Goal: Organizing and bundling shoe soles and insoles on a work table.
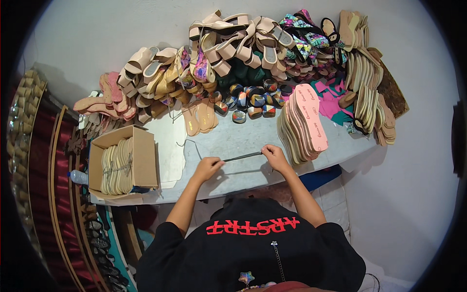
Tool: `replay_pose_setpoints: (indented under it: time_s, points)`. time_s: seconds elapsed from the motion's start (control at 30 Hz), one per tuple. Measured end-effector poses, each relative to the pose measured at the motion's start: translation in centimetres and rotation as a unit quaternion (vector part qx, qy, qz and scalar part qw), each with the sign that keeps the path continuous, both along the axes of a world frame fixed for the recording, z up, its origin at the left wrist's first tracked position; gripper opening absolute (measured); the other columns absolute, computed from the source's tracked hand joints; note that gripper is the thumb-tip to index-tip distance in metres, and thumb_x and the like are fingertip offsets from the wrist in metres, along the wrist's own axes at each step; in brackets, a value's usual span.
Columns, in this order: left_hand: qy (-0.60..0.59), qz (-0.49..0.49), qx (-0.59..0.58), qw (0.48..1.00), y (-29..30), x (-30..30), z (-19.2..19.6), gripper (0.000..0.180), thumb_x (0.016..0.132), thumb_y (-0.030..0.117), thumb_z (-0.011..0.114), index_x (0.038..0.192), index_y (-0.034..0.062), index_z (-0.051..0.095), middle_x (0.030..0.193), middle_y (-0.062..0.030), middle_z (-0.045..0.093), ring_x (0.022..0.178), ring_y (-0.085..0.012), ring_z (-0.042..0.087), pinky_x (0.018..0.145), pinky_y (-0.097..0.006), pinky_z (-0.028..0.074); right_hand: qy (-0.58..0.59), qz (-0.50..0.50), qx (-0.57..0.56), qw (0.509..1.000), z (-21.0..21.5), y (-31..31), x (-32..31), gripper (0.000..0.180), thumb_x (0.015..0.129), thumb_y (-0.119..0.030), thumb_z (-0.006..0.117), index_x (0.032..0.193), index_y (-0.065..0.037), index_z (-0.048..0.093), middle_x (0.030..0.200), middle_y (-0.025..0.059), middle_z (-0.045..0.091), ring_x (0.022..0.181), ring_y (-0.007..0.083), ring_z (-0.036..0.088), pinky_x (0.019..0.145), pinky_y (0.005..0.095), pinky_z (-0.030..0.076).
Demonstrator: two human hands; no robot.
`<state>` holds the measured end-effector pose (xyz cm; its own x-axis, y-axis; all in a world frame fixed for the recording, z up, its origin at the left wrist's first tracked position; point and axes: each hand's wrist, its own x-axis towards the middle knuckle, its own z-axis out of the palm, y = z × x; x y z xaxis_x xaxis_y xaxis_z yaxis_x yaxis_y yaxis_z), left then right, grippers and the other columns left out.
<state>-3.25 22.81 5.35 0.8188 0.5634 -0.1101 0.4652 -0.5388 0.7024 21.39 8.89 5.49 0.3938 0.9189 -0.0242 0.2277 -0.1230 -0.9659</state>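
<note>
A thin dark strip (242, 157), perhaps cord or strap, is stretched between my two hands above the table. My left hand (208, 168) is closed on one end, and a thin loose tail curls up from it over the tabletop. My right hand (274, 157) pinches the other end, close to a tall stack of sole-shaped pieces (305, 119) with a pink top piece. Beyond my hands, a pair of tan insoles (200, 117) lies flat. Behind these sit several small multicoloured patterned blocks (256, 100), probably heels.
On the left stands an open cardboard box (145, 158) holding a tied bundle of soles (116, 167). Heaped sandals (233, 39) line the table's back against the wall. More stacked soles (365, 87) are at the right, near pink and green scraps (332, 100). A plastic bottle (78, 177) is beside the box.
</note>
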Motion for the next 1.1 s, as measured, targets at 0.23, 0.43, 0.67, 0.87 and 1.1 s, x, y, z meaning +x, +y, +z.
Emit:
replay_pose_setpoints:
  time_s: [0.23, 0.43, 0.67, 0.87, 1.1]
  points:
    - [-0.081, 0.173, 0.097, 0.977, 1.1, -3.5, -1.7, 0.028, 0.082, 0.026, 0.052, 0.072, 0.0007, 0.059, 0.071, -0.0155, 0.057, 0.067, -0.0312, 0.055, 0.06, -0.037, 0.042, 0.073, 0.019, -0.03, 0.997, 0.9, -3.4, 1.9, 0.027, 0.088, -0.023, 0.047, 0.075, 0.0, 0.052, 0.059, -0.0027, 0.041, 0.057, 0.0049, 0.036, 0.052, 0.023, 0.032]
    - [-0.062, 0.259, 0.135, 0.954, 0.6, -6.0, -2.4, 0.025, 0.083, 0.023, 0.051, 0.075, 0.0016, 0.061, 0.071, -0.0153, 0.058, 0.067, -0.0314, 0.056, 0.062, -0.036, 0.043, 0.062, 0.105, -0.051, 0.991, 8.8, -6.4, 3.0, 0.026, 0.087, -0.022, 0.049, 0.076, 0.001, 0.052, 0.059, -0.0038, 0.041, 0.056, 0.0044, 0.035, 0.049, 0.0232, 0.03]
    - [-0.052, 0.341, 0.057, 0.937, 0.5, -7.6, -1.5, 0.028, 0.087, 0.023, 0.046, 0.08, 0.0005, 0.061, 0.058, -0.0065, 0.049, 0.058, -0.0114, 0.044, 0.057, -0.028, 0.037, 0.006, 0.045, 0.018, 0.999, 13.3, -7.4, 5.3, 0.016, 0.083, -0.008, 0.051, 0.087, 0.003, 0.062, 0.056, -0.0042, 0.046, 0.05, 0.0022, 0.039, 0.044, 0.0197, 0.03]
    - [-0.077, 0.313, 0.042, 0.946, 1.6, -8.9, -2.7, 0.029, 0.086, 0.024, 0.049, 0.077, -0.0008, 0.061, 0.056, -0.0052, 0.048, 0.056, -0.0104, 0.043, 0.055, -0.027, 0.036, 0.129, -0.041, 0.095, 0.986, 14.2, -7.8, 6.0, 0.013, 0.083, -0.004, 0.052, 0.092, 0.0, 0.059, 0.058, -0.0054, 0.046, 0.048, 0.0013, 0.038, 0.042, 0.0165, 0.028]
    - [-0.12, 0.301, 0.028, 0.945, 3.5, -9.8, -3.1, 0.031, 0.082, 0.028, 0.055, 0.073, -0.0017, 0.06, 0.059, -0.0113, 0.054, 0.053, -0.0172, 0.047, 0.052, -0.029, 0.038, -0.141, -0.261, 0.077, 0.952, 13.9, -7.0, 5.5, 0.01, 0.073, -0.006, 0.065, 0.072, 0.002, 0.06, 0.06, 0.004, 0.057, 0.05, 0.008, 0.05, 0.047, 0.0235, 0.04]
